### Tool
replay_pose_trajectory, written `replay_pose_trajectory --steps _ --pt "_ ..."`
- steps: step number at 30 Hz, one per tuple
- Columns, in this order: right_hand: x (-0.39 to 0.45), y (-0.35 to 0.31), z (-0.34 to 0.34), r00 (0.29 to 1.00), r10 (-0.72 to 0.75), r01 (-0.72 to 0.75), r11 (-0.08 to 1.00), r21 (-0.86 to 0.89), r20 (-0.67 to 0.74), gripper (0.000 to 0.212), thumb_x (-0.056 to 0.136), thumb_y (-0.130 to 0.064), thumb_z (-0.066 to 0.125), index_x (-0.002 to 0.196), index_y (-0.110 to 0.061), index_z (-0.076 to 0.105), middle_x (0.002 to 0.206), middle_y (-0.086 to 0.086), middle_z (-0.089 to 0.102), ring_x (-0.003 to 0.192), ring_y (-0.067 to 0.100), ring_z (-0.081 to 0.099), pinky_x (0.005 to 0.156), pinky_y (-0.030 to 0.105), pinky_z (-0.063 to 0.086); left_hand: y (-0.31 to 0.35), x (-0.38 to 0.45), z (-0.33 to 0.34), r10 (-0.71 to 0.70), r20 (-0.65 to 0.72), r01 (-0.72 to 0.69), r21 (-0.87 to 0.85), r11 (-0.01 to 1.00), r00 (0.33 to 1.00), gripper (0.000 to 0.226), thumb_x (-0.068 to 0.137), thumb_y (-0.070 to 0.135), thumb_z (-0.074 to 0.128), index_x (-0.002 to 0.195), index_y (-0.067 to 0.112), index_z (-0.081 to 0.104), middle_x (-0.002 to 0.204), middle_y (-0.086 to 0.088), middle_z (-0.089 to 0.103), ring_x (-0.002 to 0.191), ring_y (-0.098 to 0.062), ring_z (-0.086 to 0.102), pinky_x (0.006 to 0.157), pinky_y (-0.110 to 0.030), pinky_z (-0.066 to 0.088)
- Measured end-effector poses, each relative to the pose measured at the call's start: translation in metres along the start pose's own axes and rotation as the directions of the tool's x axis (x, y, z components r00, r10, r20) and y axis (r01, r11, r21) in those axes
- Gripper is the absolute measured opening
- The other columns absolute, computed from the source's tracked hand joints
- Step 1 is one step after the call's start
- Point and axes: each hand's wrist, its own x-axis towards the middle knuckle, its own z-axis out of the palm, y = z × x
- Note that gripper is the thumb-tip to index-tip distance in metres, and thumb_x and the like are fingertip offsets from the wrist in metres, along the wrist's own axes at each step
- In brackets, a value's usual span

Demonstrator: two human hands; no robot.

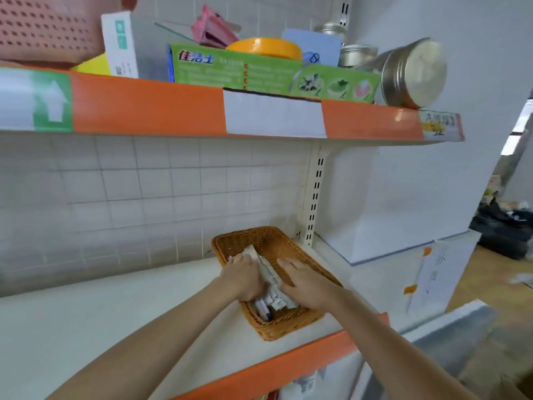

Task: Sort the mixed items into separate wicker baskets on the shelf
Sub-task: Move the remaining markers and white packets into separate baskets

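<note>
A wicker basket [268, 241] is seen on the white lower shelf [115, 313], near the slotted upright [314, 194] at the back. White tubes [268, 304] with blue print are packed lengthwise inside it; their lettering is too blurred to be read. Both hands are inside the basket. The left hand [243, 280] is laid over the tubes at the left side, its fingers curled down onto them, though whether a tube is actually gripped cannot be told. The right hand [305, 284] is laid flat on the tubes at the right side, fingers straight and close together, pointing toward the back wall.

On the upper shelf [144, 108], edged in orange, a green box [259, 72] is marked with red and blue Chinese characters, and pictures of leaves and a flower are shown at its right end. A white box [121, 44] with teal marks, a pink packet [212, 28], an orange lid [265, 47] and metal tins [409, 72] are seen around it. A blank white label [274, 116] and a green arrow sticker [52, 102] are fixed to the shelf edge. A handwritten paper [435, 272] is taped at the right; its writing cannot be read
</note>
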Motion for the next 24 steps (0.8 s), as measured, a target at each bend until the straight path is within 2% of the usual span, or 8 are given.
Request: replay_pose_trajectory --steps 2,4,9,12,16,19,24 --pt "0.012 0.006 -0.004 0.999 -0.037 0.037 0.999 0.002 0.038 0.060 0.103 -0.031 0.039 0.154 -0.016 0.013 0.161 0.004 0.013 0.144 0.022 0.022 0.115 0.035 0.026 0.002 0.004 0.000 -0.032 0.024 0.031 0.014 0.999 0.999 0.060 0.098 0.046 0.038 0.142 0.006 0.037 0.147 -0.018 0.031 0.138 -0.035 0.024 0.116 -0.042 0.019" --pt "0.022 0.013 -0.006 0.994 -0.073 0.074 0.997 -0.014 0.077 0.059 0.102 -0.031 0.041 0.154 -0.015 0.017 0.158 0.006 0.020 0.143 0.023 0.025 0.112 0.034 0.027 0.005 0.006 -0.002 -0.071 0.046 0.070 0.028 0.997 0.996 0.059 0.097 0.047 0.039 0.138 0.006 0.045 0.147 -0.019 0.032 0.138 -0.035 0.023 0.115 -0.041 0.018" --pt "0.042 0.028 -0.008 0.982 -0.139 0.142 0.990 -0.015 0.127 0.061 0.101 -0.037 0.043 0.153 -0.013 0.020 0.156 0.010 0.024 0.140 0.027 0.031 0.110 0.033 0.030 0.019 0.016 -0.003 -0.214 0.056 0.213 0.019 0.977 0.975 0.057 0.098 0.044 0.038 0.138 0.005 0.045 0.149 -0.018 0.028 0.139 -0.035 0.020 0.116 -0.041 0.020" --pt "0.053 0.034 -0.004 0.980 -0.157 0.160 0.987 -0.014 0.124 0.055 0.100 -0.034 0.044 0.148 -0.010 0.031 0.146 0.013 0.030 0.125 0.030 0.046 0.103 0.037 0.040 0.033 0.024 -0.003 -0.310 0.017 0.308 0.064 0.949 0.951 0.060 0.096 0.048 0.040 0.142 0.009 0.040 0.151 -0.017 0.026 0.140 -0.033 0.020 0.115 -0.043 0.017" --pt "0.059 0.035 0.005 0.980 -0.167 0.176 0.981 -0.077 0.108 0.043 0.099 -0.031 0.045 0.135 -0.007 0.045 0.133 0.014 0.038 0.112 0.032 0.053 0.094 0.041 0.046 0.046 0.028 0.006 -0.394 -0.047 0.395 0.012 0.919 0.918 0.054 0.096 0.040 0.039 0.139 0.008 0.044 0.151 -0.020 0.028 0.141 -0.034 0.022 0.114 -0.044 0.019" --pt "0.058 0.032 0.008 0.971 -0.194 0.217 0.961 -0.170 0.141 0.040 0.099 -0.030 0.042 0.130 -0.005 0.049 0.130 0.015 0.042 0.110 0.034 0.054 0.089 0.040 0.045 0.048 0.028 0.011 -0.438 -0.089 0.438 -0.026 0.899 0.894 0.048 0.097 0.037 0.040 0.132 0.006 0.050 0.145 -0.019 0.037 0.136 -0.033 0.033 0.110 -0.042 0.026" --pt "0.057 0.033 0.007 0.967 -0.229 0.244 0.956 -0.161 0.108 0.036 0.100 -0.027 0.041 0.128 -0.009 0.052 0.125 0.014 0.048 0.108 0.034 0.055 0.087 0.041 0.045 0.047 0.031 0.012 -0.459 -0.129 0.457 -0.046 0.888 0.879 0.043 0.096 0.036 0.043 0.124 0.006 0.055 0.134 -0.016 0.050 0.123 -0.031 0.048 0.101 -0.038 0.035"
